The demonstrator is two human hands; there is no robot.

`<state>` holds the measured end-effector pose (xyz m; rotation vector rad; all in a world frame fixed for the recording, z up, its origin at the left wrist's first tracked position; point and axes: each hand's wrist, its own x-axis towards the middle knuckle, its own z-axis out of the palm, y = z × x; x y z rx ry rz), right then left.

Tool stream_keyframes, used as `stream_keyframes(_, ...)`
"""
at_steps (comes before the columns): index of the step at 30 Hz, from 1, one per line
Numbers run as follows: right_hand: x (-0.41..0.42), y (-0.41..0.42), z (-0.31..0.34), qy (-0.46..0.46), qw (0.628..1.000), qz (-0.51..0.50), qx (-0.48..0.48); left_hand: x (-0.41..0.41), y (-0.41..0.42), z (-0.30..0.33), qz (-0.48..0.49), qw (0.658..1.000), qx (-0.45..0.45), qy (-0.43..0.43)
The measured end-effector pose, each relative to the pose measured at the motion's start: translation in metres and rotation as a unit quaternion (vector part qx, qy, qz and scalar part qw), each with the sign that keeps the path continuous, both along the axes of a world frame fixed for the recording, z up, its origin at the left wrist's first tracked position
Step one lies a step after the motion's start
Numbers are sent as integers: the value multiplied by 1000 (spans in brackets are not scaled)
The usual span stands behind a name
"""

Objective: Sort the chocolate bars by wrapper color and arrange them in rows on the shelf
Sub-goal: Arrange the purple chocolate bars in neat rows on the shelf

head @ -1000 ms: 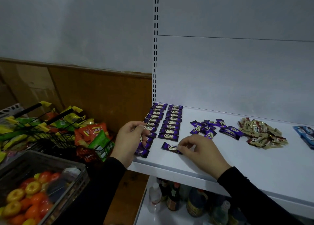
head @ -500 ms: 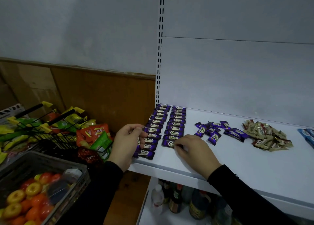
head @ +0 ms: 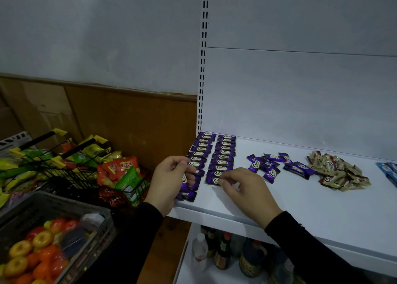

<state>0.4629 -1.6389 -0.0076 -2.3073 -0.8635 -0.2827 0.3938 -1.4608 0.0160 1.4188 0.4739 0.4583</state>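
Two rows of purple chocolate bars run front to back at the left end of the white shelf (head: pixel 300 202): a left row (head: pixel 202 148) and a right row (head: pixel 224 152). My right hand (head: pixel 242 187) pinches the frontmost purple bar (head: pixel 212 180) of the right row with its fingertips. My left hand (head: pixel 171 180) is curled over the near bars of the left row and holds purple bars (head: pixel 189 184). A loose heap of purple bars (head: pixel 270 165) lies mid-shelf, a gold heap (head: pixel 337 172) to its right, and blue bars (head: pixel 388 170) at the right edge.
Left of the shelf stands a black wire basket (head: pixel 71 172) of snack packets, and a grey crate (head: pixel 53 217) of round fruit sits below it. Bottles (head: pixel 223 251) stand on the lower shelf. A slotted white upright (head: pixel 203 69) rises at the shelf's left back corner.
My right hand slid a purple bar from the open shelf up to the front end of the right row. My left hand stayed on the left row's near end.
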Motion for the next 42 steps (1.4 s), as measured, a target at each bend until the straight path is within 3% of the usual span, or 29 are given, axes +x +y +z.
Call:
stream_keyframes(3, -18, 4, 11, 131, 985, 14, 113, 5, -11, 1, -16, 999, -45, -23)
stream_keyframes(8, -33, 10, 27, 378, 890, 73, 244, 13, -37, 1, -50, 998, -15, -27)
stream_keyframes(11, -34, 9, 31, 450, 838, 71, 300, 15, -47, 0, -62, 998, -14, -21)
stream_keyframes(13, -33, 3, 32, 466, 828, 66, 307, 15, -46, -1, -59, 998, 24, -19)
stream_keyframes(17, -29, -11, 32, 425, 855, 42, 295, 8, -37, 2, -22, 999, 27, -5)
stream_keyframes(22, -28, -12, 28, 392, 865, 31, 313, 3, -45, 4, -108, 990, 75, 57)
stream_keyframes(28, -28, -18, 28, 368, 898, 43, 235, -1, -46, 13, -128, 980, 132, 77)
stream_keyframes(31, -20, -25, 28, 231, 956, 5, 182, -2, -39, 16, -177, 971, 136, 88)
stream_keyframes(33, -17, -28, 28, 166, 973, 34, 159, -1, -31, 16, -205, 962, 149, 101)
stream_keyframes(37, -18, -27, 27, 184, 962, 134, 153, 3, -24, 18, -219, 958, 153, 101)
stream_keyframes(42, -14, -22, 20, 119, 978, 96, 142, 3, -23, 17, -174, 969, 154, 88)
